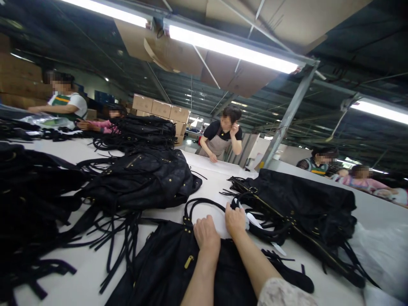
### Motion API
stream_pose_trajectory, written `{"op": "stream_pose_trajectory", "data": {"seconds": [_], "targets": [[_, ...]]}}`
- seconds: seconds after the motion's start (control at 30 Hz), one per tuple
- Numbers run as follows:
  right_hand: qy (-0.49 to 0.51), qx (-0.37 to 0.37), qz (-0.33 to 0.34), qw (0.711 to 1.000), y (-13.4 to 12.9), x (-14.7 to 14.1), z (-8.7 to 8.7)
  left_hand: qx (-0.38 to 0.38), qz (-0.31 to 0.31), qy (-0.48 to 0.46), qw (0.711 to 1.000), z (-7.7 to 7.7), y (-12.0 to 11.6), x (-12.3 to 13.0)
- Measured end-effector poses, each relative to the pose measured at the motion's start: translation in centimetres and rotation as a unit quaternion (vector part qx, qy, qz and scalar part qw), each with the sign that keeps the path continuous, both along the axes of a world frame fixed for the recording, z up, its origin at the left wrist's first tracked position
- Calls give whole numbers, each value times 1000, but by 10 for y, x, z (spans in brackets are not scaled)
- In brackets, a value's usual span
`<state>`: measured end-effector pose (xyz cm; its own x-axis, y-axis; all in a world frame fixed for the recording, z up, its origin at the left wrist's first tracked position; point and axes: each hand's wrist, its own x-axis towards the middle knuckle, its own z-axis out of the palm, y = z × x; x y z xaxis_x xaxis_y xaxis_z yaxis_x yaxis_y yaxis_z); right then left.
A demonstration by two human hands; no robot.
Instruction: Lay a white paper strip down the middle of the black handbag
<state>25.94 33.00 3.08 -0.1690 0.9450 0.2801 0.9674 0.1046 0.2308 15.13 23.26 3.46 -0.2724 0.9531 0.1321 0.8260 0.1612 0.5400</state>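
A black handbag [165, 259] with a gold zip pull lies on the white table in front of me. My left hand [206, 233] is closed at its top edge, beside the base of a looped handle [204, 200]. Farther forward and to the right, my right hand [235, 219] is curled around a black strap [236, 204]. White tag-like pieces [254, 221] stick out beside that hand. My forearms cover part of the bag, and the fingertips of both hands are hidden.
More black fringed bags lie at left [143, 178] and right [306, 204]. Clear plastic [382, 250] is at the right edge. A person in an apron [219, 140] leans over the far table side; other people sit or stand farther off. A metal post [287, 114] rises behind.
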Motion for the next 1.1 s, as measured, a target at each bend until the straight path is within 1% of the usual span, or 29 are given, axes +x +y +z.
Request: {"op": "stream_pose_trajectory", "data": {"seconds": [0.13,0.27,0.4,0.5,0.6,0.7,0.77,0.83,0.9,0.93,1.0,1.03,1.07,1.1], "targets": [[-8,7,-18,1000,6,13,1,6,24,6,1000,-2,3,-10],[5,53,-28,998,1,23,5,1,25,16,1000,-8,5,-10],[28,98,-5,995,-5,27,14,6,16,32,999,-10,5,-8],[67,94,10,993,-5,26,22,13,19,34,999,-8,2,-7],[136,61,-2,989,-1,25,31,17,26,20,999,-7,1,-7],[237,8,-11,971,5,28,50,23,30,-13,999,-8,-1,-6],[309,-35,11,950,6,30,70,31,30,-47,998,-10,-2,-6],[366,-77,52,926,1,32,96,46,25,-92,994,-10,-3,-7],[402,-110,96,904,-13,35,122,70,11,-153,986,-5,-4,-8],[410,-121,119,896,-22,36,133,83,0,-191,978,1,-4,-8],[409,-126,162,889,-44,39,149,100,-35,-286,952,17,-5,-7],[402,-119,180,890,-56,41,154,102,-62,-342,932,28,-6,-6],[392,-107,193,893,-69,43,156,98,-94,-400,906,41,-9,-5],[382,-92,201,897,-82,45,155,91,-130,-458,875,54,-12,-3]]}}
